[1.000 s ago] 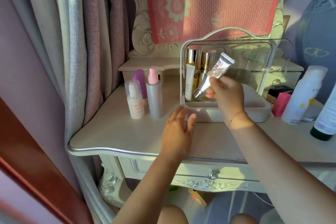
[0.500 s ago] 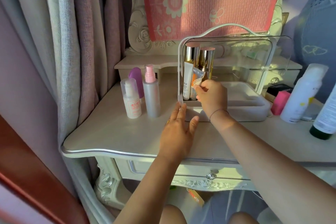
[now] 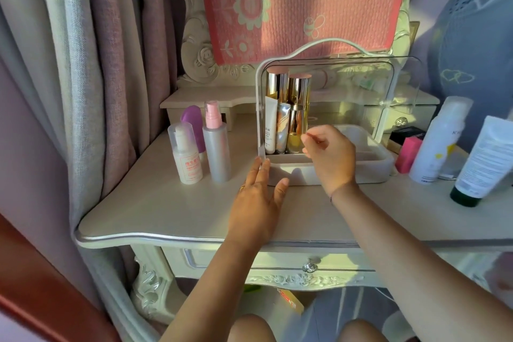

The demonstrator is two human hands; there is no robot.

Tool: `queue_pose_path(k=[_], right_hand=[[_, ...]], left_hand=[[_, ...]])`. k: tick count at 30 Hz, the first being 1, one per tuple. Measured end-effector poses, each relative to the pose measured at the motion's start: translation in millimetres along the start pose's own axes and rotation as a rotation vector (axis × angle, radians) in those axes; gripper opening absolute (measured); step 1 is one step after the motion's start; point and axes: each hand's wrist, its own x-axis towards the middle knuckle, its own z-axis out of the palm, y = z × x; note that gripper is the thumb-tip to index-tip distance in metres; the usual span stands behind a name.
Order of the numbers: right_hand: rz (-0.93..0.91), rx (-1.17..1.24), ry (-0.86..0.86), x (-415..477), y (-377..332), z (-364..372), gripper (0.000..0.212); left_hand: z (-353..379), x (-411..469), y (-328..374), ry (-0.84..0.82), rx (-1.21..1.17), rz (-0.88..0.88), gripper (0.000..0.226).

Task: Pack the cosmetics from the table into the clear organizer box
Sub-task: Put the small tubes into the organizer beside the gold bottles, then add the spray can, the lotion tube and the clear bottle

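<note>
The clear organizer box [image 3: 333, 173] with a white frame and handle stands open on the dressing table [image 3: 166, 203]. In its left end stand tall gold bottles [image 3: 299, 89], a white tube [image 3: 270, 125], a silver tube [image 3: 283, 128] and a small gold bottle [image 3: 295, 132]. My right hand [image 3: 330, 158] hovers just in front of them, fingers loosely curled, holding nothing. My left hand [image 3: 258, 203] lies flat on the table, fingertips at the box's front left corner.
Left of the box stand a small white bottle with red print [image 3: 187, 157], a frosted spray bottle with a pink pump [image 3: 216, 144] and a purple bottle [image 3: 193, 125]. Right of it are a pink item [image 3: 408, 154], a white can [image 3: 438, 139] and a dark-capped white tube [image 3: 485, 161].
My right hand lowered the silver tube into the box beside the white tube, let it go and drew back slightly. My left hand stayed on the table.
</note>
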Motion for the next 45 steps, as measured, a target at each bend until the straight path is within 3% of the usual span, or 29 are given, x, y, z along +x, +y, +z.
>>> queue_pose_path(k=[4,9,11,14,23,31,39,45], right_hand=[[-0.019,0.103,0.125,-27.0,14.5,-46.9,0.008],[-0.046,0.008,0.416,-53.5,39.1,-123.1,0.01],[-0.015,-0.03,0.589,-50.3,50.5,-152.4,0.019],[0.091,-0.079,0.73,-39.5,66.4,-184.7,0.039],[0.164,-0.082,0.574,-25.0,83.0,-201.2,0.058],[0.237,-0.014,0.465,-24.2,93.3,-197.3,0.018],[0.225,-0.003,0.472,-32.6,94.5,-194.8,0.016],[0.221,-0.006,0.478,-33.3,97.4,-195.3,0.02]], left_hand=[[-3.8,0.2,0.6,-0.013,-0.007,0.0,0.062],[-1.2,3.5,11.6,0.011,0.151,0.094,0.067],[6.7,7.4,26.2,-0.008,0.155,0.183,0.076],[23.4,13.9,44.5,-0.063,0.176,0.278,0.071],[33.8,18.3,45.2,-0.04,0.154,0.342,0.057],[37.7,18.7,54.0,-0.049,0.124,0.295,0.057],[88.9,28.8,137.7,-0.237,-0.308,0.229,0.056],[141.0,57.1,185.8,-0.211,-0.462,0.185,0.043]])
